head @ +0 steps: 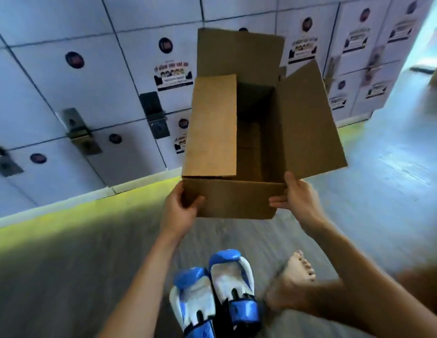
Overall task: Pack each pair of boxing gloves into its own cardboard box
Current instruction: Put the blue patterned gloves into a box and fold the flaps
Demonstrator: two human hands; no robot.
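Observation:
An open brown cardboard box (232,198) is held up in front of me, its flaps standing out and its inside dark and bare. My left hand (181,208) grips the box's near left corner, fingers curled round the near wall. My right hand (295,196) holds the near right corner, thumb up along the edge and fingers on the front wall. Below the box, a pair of blue and white boxing gloves (215,289) lies side by side on the grey floor, palms up, cuffs toward me.
A wall of white lockers (90,93) with round stickers and metal latches runs along the left and back. My bare foot (295,272) is on the wood-look floor just right of the gloves. Open floor stretches to the right.

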